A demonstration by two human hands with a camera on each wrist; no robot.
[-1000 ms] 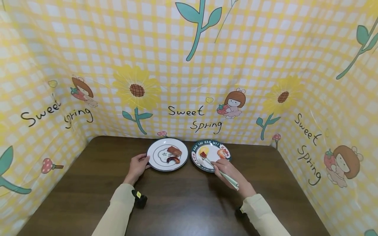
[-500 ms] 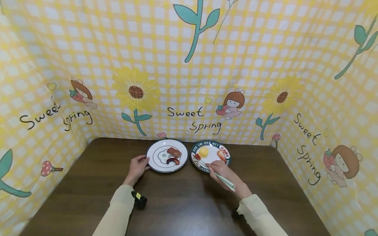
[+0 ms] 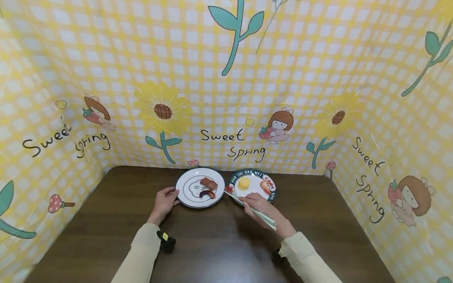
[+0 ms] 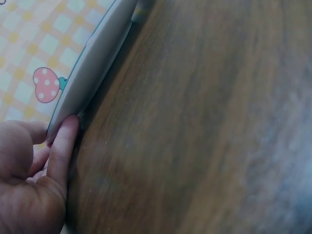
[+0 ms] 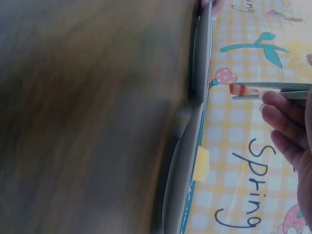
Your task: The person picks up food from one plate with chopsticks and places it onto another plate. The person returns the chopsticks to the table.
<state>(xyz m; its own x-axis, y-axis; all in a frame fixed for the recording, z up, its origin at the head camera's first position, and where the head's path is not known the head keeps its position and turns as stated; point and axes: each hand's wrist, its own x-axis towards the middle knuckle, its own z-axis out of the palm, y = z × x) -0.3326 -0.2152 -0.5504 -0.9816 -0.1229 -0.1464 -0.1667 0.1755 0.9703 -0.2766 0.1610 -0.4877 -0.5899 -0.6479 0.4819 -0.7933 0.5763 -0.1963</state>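
My left hand (image 3: pixel 164 204) grips the left rim of a white plate (image 3: pixel 186 188), and the left wrist view shows a finger reaching under its edge. On this plate lie a brown meat slab (image 3: pixel 209 183) and a dark curved piece of food (image 3: pixel 208 194). My right hand (image 3: pixel 264 211) holds pale green chopsticks (image 3: pixel 267 222). Their tips pinch a small red and white piece of food (image 5: pixel 239 89), raised above the rims in the right wrist view and near the gap between the plates. A green-rimmed plate (image 3: pixel 253 183) carries a yellow piece (image 3: pixel 243 183) and a shrimp (image 3: pixel 266 188).
Both plates stand side by side near the back of a dark wooden table (image 3: pixel 212 243). A yellow checked cloth (image 3: pixel 226 98) with printed flowers and lettering hangs behind and along both sides.
The right hand has moved left, carrying the red piece in the chopsticks from beside the yellow piece to the green-rimmed plate's left edge. The left hand stays at its plate.
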